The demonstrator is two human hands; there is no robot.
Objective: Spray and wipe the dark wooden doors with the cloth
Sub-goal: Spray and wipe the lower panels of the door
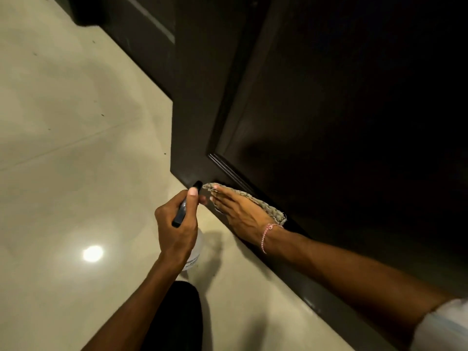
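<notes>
Right forearm and white sleeve [445, 323] are closest to the cam, coming in from bottom right, with a dark-clad knee [177, 315] at bottom centre. Only the one head view here, looking down at the foot of the door [329, 110].

Handling stuff first. Cloth [272, 211] is a thin woven rag, looks soft and floppy, prob weighs nothing. It'll bunch or slide unless the palm keeps it flat, so imo spread fingers over the middle beat pinching an edge. Spray bottle [197, 245] has a see-through plastic body and black head. Can't tell how full it is, so weight is a guess, but it's rigid and prob slick if wet. Take it round the neck, finger on the trigger. Door is stiff dark wood w/ a moulded panel edge, dust likes that groove.

Poses: right hand [240, 211] lies flat, fingers straight and together, pressing the cloth onto the bottom rail [326, 304] just above the floor [76, 122]. Arm is stretched out, and there's a pink thread bracelet [268, 236] on the wrist. Left hand [177, 224] is wrapped round the bottle's head, thumb up top, nozzle [197, 184] aimed at the rail right beside the cloth's tip. Bottle body hangs under the fist, off the floor afaict.
</notes>
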